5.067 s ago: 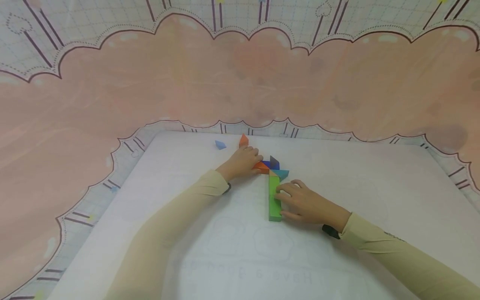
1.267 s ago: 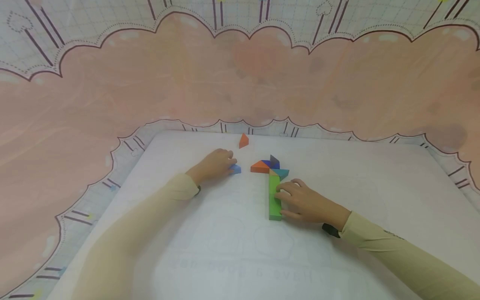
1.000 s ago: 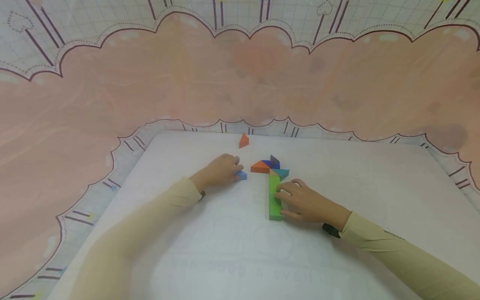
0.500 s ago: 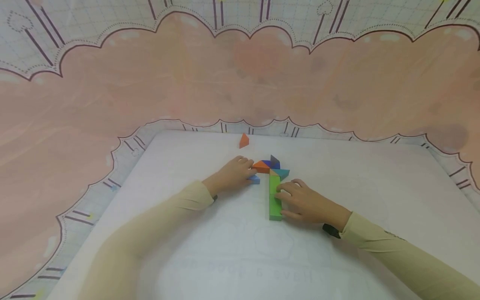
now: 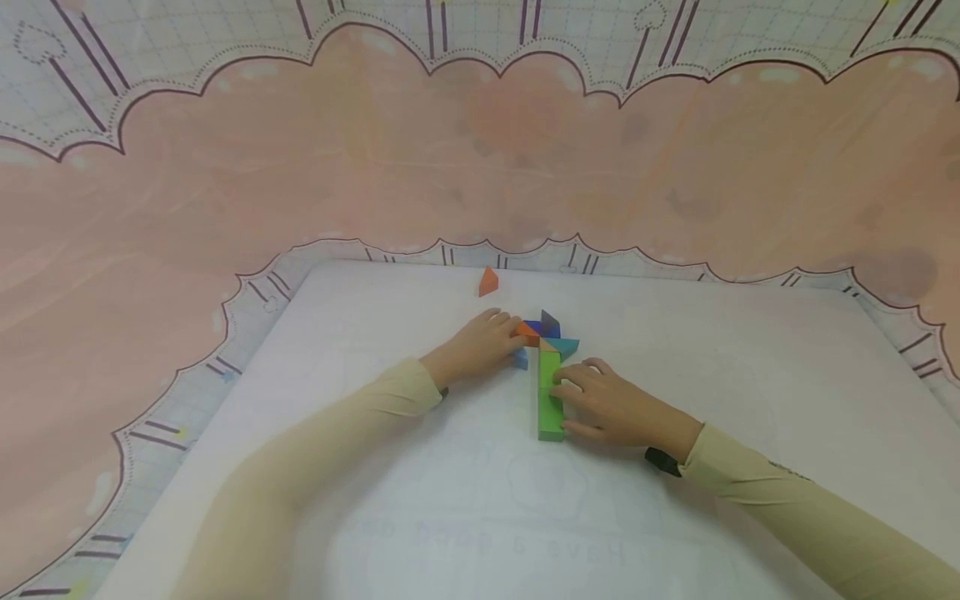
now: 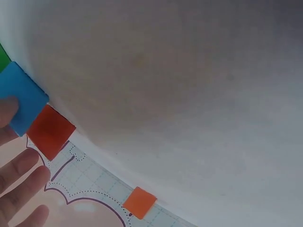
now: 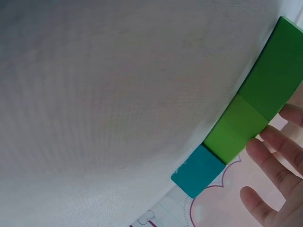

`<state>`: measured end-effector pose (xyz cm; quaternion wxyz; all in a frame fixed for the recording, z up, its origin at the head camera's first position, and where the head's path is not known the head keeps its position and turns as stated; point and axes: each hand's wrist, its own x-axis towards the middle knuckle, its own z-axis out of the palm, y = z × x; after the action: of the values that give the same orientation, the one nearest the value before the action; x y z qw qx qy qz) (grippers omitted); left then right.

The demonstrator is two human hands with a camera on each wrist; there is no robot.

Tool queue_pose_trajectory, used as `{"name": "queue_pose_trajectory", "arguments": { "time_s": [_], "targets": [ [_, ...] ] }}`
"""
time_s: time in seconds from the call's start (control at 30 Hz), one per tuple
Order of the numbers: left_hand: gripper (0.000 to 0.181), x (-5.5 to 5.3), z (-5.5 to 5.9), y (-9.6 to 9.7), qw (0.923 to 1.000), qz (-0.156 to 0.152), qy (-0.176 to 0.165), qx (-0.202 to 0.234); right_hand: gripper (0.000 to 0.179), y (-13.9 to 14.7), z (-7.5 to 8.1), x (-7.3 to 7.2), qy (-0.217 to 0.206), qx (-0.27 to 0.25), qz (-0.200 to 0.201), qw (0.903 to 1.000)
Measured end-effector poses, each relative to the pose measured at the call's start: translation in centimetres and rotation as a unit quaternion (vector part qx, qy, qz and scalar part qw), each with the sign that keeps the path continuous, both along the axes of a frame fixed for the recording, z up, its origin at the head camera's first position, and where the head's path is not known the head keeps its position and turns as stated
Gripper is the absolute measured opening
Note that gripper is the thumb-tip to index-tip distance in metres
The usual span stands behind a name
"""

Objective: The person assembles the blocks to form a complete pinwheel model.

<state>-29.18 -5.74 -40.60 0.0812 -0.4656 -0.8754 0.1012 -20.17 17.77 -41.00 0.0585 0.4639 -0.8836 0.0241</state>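
Observation:
My left hand (image 5: 480, 346) pinches a light blue wooden block (image 5: 521, 359), just left of the upper green block; in the left wrist view the thumb (image 6: 6, 111) lies on its face, while the index finger is mostly hidden. Right behind that block sits an orange triangular block (image 5: 529, 334), partly covered by the hand. My right hand (image 5: 611, 404) rests its fairly straight fingers (image 7: 272, 163) against two green blocks (image 5: 551, 421) laid end to end. Beyond them lie a tan triangle (image 5: 547, 345), a teal triangle (image 5: 564, 346), a dark blue block (image 5: 552, 331) and a grey-purple block (image 5: 550, 320).
A loose orange block (image 5: 488, 282) stands near the far edge of the white tabletop (image 5: 420, 492). Behind the table hangs a peach backdrop (image 5: 525, 167) with a scalloped border. Both wrists carry a dark band.
The left hand left the orange block, took the light blue block from the far left, and slid it rightward close to the green blocks. The right hand has stayed put.

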Motion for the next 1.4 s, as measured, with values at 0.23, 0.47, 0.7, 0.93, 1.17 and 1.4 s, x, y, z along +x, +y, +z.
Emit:
{"name": "queue_pose_trajectory", "arguments": {
  "time_s": [0.23, 0.47, 0.7, 0.93, 1.17, 1.4],
  "targets": [
    [0.025, -0.3, -0.1, 0.6, 0.9988, -0.024, 0.038, 0.020, 0.044, 0.0, 0.0, 0.0, 0.000, 0.001, 0.001, 1.0000],
    [0.022, -0.6, -0.1, 1.0, 0.9975, -0.037, 0.055, 0.022, 0.045, 0.0, 0.0, 0.0, 0.001, 0.004, -0.001, 1.0000],
    [0.020, -0.6, 0.0, 1.2, 0.9962, -0.041, 0.075, 0.012, 0.044, 0.0, 0.0, 0.0, 0.004, 0.003, -0.001, 1.0000],
    [0.021, -0.6, 0.2, 1.5, 0.9979, -0.024, 0.060, 0.000, 0.044, 0.0, 0.0, 0.0, 0.005, 0.005, -0.002, 1.0000],
    [0.021, -0.5, 0.5, 1.4, 0.9986, -0.020, 0.048, 0.004, 0.043, 0.1, -0.2, -0.1, 0.011, 0.002, 0.002, 0.9999],
    [0.036, -1.8, 1.6, 0.1, 0.9995, 0.013, 0.006, 0.027, 0.043, 0.2, -0.4, -0.3, 0.009, 0.001, 0.002, 1.0000]
  ]
}}
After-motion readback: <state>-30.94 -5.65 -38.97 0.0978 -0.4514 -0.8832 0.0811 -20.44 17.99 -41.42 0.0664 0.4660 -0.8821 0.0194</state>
